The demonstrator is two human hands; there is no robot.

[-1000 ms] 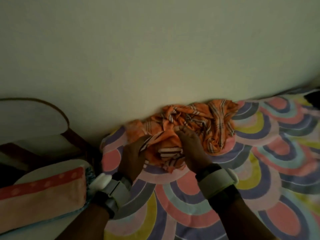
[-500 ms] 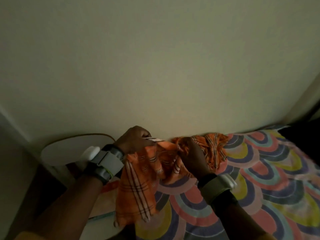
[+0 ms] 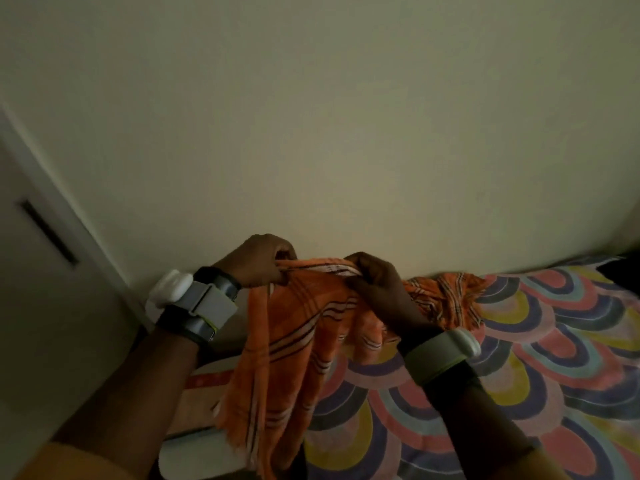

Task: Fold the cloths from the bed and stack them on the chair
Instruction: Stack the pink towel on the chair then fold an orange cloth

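Observation:
An orange cloth with dark and white stripes hangs lifted above the bed's left end. My left hand grips its top edge at the left. My right hand grips the same edge a little to the right. The cloth's lower part drapes down in front of the chair, whose white seat shows at the bottom left. A folded cloth with a red band lies on that seat. Another crumpled orange striped cloth lies on the bed by the wall, behind my right wrist.
The bed has a sheet with coloured arches and fills the right side. A plain wall runs close behind the bed and chair. A pale door or panel stands at the left. Something dark lies at the far right.
Both hands have lifted the orange cloth off the crumpled pile and raised it, so it now hangs open from its top edge. The view has tilted upward toward the wall.

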